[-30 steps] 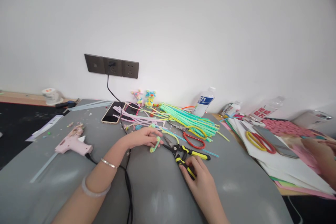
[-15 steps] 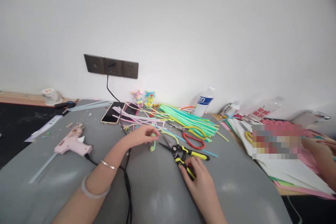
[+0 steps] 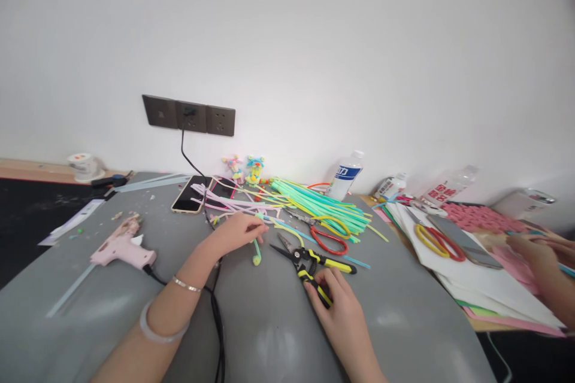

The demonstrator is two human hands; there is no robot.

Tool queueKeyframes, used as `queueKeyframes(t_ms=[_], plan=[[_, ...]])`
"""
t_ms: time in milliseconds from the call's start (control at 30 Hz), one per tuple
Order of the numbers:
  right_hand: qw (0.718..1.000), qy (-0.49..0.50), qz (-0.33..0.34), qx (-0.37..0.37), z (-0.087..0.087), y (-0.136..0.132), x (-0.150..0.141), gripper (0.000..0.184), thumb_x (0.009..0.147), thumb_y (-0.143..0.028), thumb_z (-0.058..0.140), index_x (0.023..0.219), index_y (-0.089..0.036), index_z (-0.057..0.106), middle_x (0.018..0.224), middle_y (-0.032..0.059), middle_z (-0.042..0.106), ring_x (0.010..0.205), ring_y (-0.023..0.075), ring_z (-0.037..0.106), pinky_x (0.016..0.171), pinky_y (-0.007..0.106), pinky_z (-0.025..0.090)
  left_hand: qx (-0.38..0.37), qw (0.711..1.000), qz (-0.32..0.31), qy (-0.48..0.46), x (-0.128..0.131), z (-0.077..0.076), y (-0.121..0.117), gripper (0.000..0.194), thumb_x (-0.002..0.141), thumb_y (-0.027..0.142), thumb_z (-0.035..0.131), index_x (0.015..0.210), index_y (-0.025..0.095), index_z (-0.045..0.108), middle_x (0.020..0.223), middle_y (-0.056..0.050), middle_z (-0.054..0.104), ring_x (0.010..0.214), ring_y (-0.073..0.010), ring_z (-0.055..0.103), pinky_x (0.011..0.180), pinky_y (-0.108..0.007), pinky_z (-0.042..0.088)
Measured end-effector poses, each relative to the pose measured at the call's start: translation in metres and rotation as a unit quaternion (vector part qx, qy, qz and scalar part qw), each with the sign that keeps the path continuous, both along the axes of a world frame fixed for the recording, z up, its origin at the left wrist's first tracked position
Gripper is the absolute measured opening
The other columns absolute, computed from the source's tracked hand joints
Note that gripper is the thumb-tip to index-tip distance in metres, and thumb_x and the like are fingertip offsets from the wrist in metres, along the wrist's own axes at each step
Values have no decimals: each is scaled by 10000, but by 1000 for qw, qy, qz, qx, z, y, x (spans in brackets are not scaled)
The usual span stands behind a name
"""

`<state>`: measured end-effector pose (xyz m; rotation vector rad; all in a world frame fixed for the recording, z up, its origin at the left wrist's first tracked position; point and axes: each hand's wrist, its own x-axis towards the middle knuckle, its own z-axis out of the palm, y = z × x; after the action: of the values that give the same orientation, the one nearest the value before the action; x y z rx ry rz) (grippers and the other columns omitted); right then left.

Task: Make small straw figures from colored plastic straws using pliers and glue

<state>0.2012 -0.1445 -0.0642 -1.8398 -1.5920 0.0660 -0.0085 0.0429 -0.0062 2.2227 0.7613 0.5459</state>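
Note:
My left hand (image 3: 240,232) is closed in a pinch over the table, its fingertips on a short green pipe cleaner (image 3: 256,256). That piece hangs down from the fingers and ends in a small curl. To the right, my right hand (image 3: 335,305) is wrapped round the lower handle of black-and-yellow pliers (image 3: 298,257). The pliers' jaws are parted and point toward my left hand, touching nothing. Just behind them lie red-and-yellow-handled scissors (image 3: 329,240) and a bundle of green pipe cleaners (image 3: 321,203).
A pink glue gun (image 3: 121,248) lies left, its black cord (image 3: 215,311) running past my left forearm. At the back are a phone (image 3: 191,194), two small figures (image 3: 254,171) and a water bottle (image 3: 345,176). Another person's hands (image 3: 539,257) work beyond white paper (image 3: 507,293) at right.
The green pipe cleaner has shifted slightly left and its curled end sits a little lower. My right hand and the pliers have barely moved.

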Motion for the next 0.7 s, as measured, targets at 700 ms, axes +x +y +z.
queueKeyframes(t_ms=[700], plan=[[988, 21, 61, 143, 72, 83, 47, 125, 942, -265, 464, 900, -214, 569, 867, 54, 629, 822, 205, 605, 766, 330, 478, 57, 992, 74, -84, 2, -3, 7, 126, 882, 251, 536, 853, 209, 651, 807, 3, 741, 771, -166, 679, 745, -251, 462]])
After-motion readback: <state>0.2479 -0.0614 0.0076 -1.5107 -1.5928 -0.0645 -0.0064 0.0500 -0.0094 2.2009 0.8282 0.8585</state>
